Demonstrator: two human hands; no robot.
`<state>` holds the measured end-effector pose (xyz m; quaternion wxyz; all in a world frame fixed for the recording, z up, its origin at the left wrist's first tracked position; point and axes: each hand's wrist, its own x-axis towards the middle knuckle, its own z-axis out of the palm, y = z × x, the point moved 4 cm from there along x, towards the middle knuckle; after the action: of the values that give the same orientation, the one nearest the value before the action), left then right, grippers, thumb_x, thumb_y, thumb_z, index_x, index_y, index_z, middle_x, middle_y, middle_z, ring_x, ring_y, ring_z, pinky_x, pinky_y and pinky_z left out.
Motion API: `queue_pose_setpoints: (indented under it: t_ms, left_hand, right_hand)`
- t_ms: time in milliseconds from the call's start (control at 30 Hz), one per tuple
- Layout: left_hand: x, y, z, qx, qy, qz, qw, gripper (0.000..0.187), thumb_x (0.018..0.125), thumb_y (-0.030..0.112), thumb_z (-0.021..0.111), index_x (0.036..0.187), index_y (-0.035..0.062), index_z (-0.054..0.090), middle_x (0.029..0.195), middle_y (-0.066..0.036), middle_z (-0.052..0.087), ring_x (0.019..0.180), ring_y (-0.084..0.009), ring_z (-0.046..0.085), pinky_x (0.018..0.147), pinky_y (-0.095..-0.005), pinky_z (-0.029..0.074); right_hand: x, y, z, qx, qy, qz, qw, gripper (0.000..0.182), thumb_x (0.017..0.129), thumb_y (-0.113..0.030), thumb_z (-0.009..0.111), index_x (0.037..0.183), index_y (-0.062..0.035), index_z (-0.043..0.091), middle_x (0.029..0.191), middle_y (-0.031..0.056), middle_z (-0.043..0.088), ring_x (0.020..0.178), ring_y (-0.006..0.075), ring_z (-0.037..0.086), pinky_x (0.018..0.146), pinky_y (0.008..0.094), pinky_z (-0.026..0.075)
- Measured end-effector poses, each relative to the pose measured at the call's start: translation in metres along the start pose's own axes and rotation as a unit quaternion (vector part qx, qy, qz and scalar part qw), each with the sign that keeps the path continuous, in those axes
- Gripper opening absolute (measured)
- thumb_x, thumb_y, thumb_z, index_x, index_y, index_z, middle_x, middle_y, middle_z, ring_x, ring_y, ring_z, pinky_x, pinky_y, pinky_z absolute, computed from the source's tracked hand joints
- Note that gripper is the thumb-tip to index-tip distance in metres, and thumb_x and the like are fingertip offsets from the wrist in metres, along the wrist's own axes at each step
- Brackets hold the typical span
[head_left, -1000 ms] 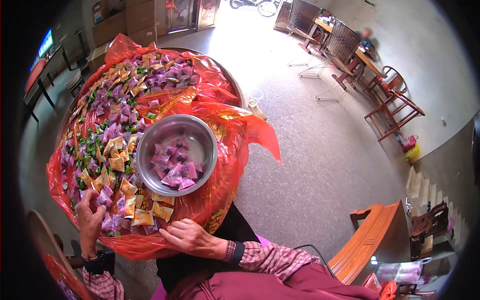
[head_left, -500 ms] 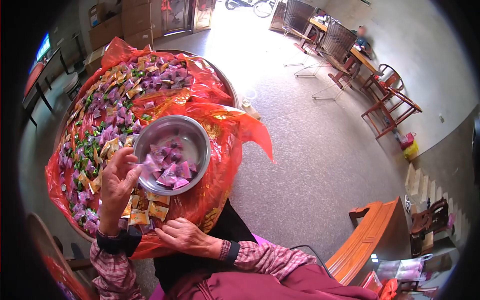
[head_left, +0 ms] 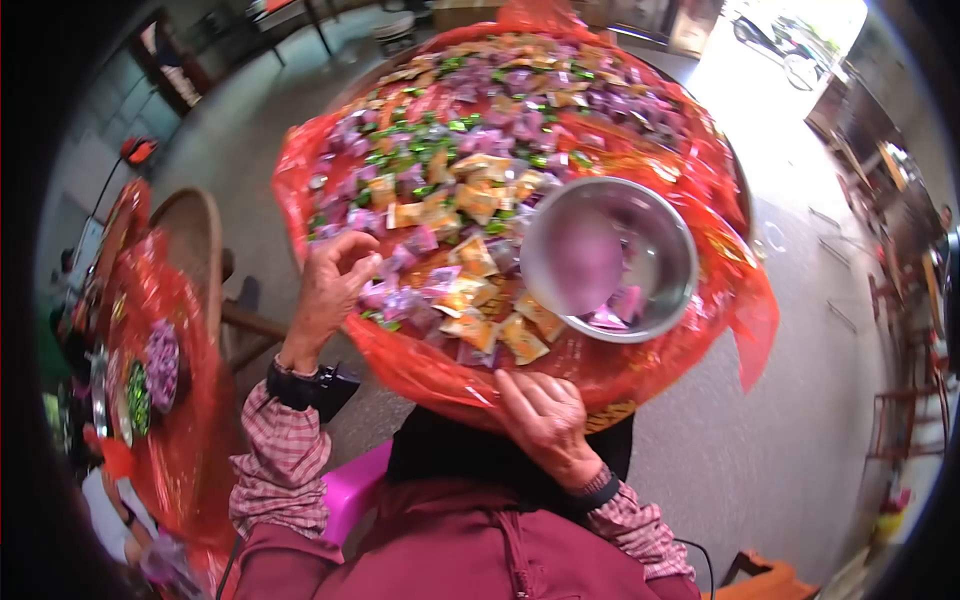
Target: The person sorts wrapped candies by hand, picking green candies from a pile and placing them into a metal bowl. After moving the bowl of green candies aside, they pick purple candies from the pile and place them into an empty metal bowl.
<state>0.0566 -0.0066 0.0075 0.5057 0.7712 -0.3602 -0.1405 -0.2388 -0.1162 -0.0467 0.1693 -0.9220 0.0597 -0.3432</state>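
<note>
My left hand (head_left: 330, 290) is over the left edge of the spread, thumb and forefinger curved with a gap between them, close to small purple-wrapped sweets (head_left: 378, 292). On the near edge of the red plastic sheet (head_left: 590, 370) rests my right hand (head_left: 545, 412), its thumb apart from the bent fingers. Beyond it stands a steel bowl (head_left: 680, 275) holding some purple-wrapped sweets (head_left: 622, 303); a blurred patch hides part of its inside. Orange-and-white packets (head_left: 522, 340) lie between the bowl and my right hand. Green-wrapped sweets (head_left: 425, 150) are mixed across the sheet.
At the left, a second red-covered table (head_left: 180, 440) carries purple and green heaps, with another person's arm (head_left: 120, 520) at its lower side. A pink stool (head_left: 355, 490) is under me. Chairs (head_left: 905, 405) line the right wall, and a doorway opens at the upper right.
My left hand has moved from the bowl's left rim, where it had a purple-wrapped sweet, to the sheet's left edge. My view has turned left. The right hand stays at the near edge.
</note>
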Motion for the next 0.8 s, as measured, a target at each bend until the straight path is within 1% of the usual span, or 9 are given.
queue_pose_setpoints:
  t_ms: [167, 200, 233, 300, 333, 433, 567, 733, 800]
  left_hand:
    - [-0.007, -0.013, -0.004, 0.088, 0.011, 0.043, 0.995, 0.014, 0.091, 0.005, 0.070, 0.103, -0.0012, 0.068, 0.080, 0.001, 0.065, 0.072, -0.0070, 0.059, 0.064, -0.0259, 0.049]
    - [-0.008, 0.000, -0.001, 0.126, -0.038, -0.030, 0.991, 0.022, 0.089, 0.007, 0.069, 0.109, -0.0018, 0.067, 0.095, -0.006, 0.069, 0.086, -0.0141, 0.066, 0.079, -0.0294, 0.053]
    - [-0.004, -0.005, 0.002, 0.129, -0.033, -0.032, 0.991, 0.022, 0.089, 0.007, 0.069, 0.109, -0.0018, 0.067, 0.095, -0.006, 0.069, 0.086, -0.0141, 0.066, 0.079, -0.0294, 0.053]
    - [0.003, -0.006, 0.014, 0.296, -0.053, 0.174, 0.938, 0.028, 0.085, 0.012, 0.067, 0.108, -0.0022, 0.066, 0.103, -0.016, 0.069, 0.097, -0.0295, 0.067, 0.086, -0.0386, 0.053]
    - [0.008, -0.008, 0.018, 0.325, -0.090, 0.173, 0.925, 0.035, 0.081, 0.016, 0.065, 0.112, -0.0016, 0.064, 0.106, -0.022, 0.065, 0.102, -0.0406, 0.062, 0.089, -0.0471, 0.051]
    - [0.021, -0.013, 0.026, 0.404, -0.090, 0.219, 0.883, 0.039, 0.081, 0.017, 0.065, 0.115, -0.0010, 0.061, 0.098, -0.019, 0.062, 0.098, -0.0392, 0.061, 0.084, -0.0488, 0.050]
    - [0.037, -0.026, 0.037, 0.451, -0.162, 0.132, 0.868, 0.034, 0.077, 0.018, 0.066, 0.106, 0.0021, 0.059, 0.095, -0.018, 0.063, 0.096, -0.0400, 0.061, 0.084, -0.0506, 0.050]
    - [0.041, -0.022, 0.037, 0.467, -0.163, 0.174, 0.851, 0.033, 0.077, 0.019, 0.065, 0.104, 0.0017, 0.058, 0.092, -0.018, 0.065, 0.092, -0.0423, 0.063, 0.080, -0.0520, 0.051]
    - [0.045, -0.016, 0.026, 0.407, -0.129, 0.128, 0.895, 0.030, 0.081, 0.016, 0.066, 0.108, 0.0018, 0.061, 0.086, -0.012, 0.069, 0.082, -0.0307, 0.068, 0.071, -0.0432, 0.053]
  right_hand:
    - [0.004, -0.001, -0.001, 0.016, 0.002, -0.008, 1.000, 0.047, 0.078, -0.015, 0.079, 0.121, -0.0005, 0.067, 0.105, 0.0082, 0.070, 0.094, 0.0236, 0.069, 0.077, 0.0375, 0.051]
    - [0.004, -0.001, 0.000, 0.008, 0.000, -0.005, 1.000, 0.047, 0.077, -0.015, 0.080, 0.120, -0.0007, 0.067, 0.105, 0.0081, 0.070, 0.094, 0.0234, 0.069, 0.077, 0.0376, 0.051]
    - [0.004, -0.001, 0.000, -0.001, -0.001, -0.002, 1.000, 0.047, 0.077, -0.016, 0.081, 0.120, -0.0009, 0.068, 0.105, 0.0080, 0.071, 0.094, 0.0231, 0.069, 0.078, 0.0376, 0.051]
    - [0.003, -0.001, 0.001, 0.005, 0.002, -0.005, 1.000, 0.048, 0.077, -0.016, 0.081, 0.120, -0.0012, 0.068, 0.105, 0.0079, 0.071, 0.095, 0.0231, 0.069, 0.078, 0.0376, 0.051]
    - [0.003, -0.001, 0.001, 0.002, 0.002, -0.003, 1.000, 0.048, 0.077, -0.016, 0.082, 0.120, -0.0015, 0.068, 0.105, 0.0078, 0.071, 0.095, 0.0232, 0.069, 0.078, 0.0376, 0.051]
    - [0.002, -0.001, 0.002, 0.001, 0.002, -0.001, 1.000, 0.047, 0.077, -0.015, 0.082, 0.120, -0.0020, 0.069, 0.105, 0.0076, 0.071, 0.095, 0.0236, 0.069, 0.078, 0.0377, 0.051]
    - [0.002, -0.001, 0.002, -0.002, 0.004, 0.002, 1.000, 0.047, 0.077, -0.015, 0.082, 0.119, -0.0020, 0.069, 0.105, 0.0076, 0.071, 0.095, 0.0233, 0.069, 0.078, 0.0375, 0.050]
    - [0.001, 0.001, 0.003, 0.000, 0.010, -0.002, 1.000, 0.046, 0.078, -0.016, 0.082, 0.120, -0.0020, 0.069, 0.105, 0.0074, 0.070, 0.094, 0.0229, 0.068, 0.077, 0.0368, 0.050]
    - [0.000, 0.002, 0.003, 0.012, 0.001, 0.009, 1.000, 0.047, 0.076, -0.015, 0.082, 0.120, -0.0019, 0.070, 0.107, 0.0089, 0.072, 0.096, 0.0255, 0.069, 0.083, 0.0387, 0.051]
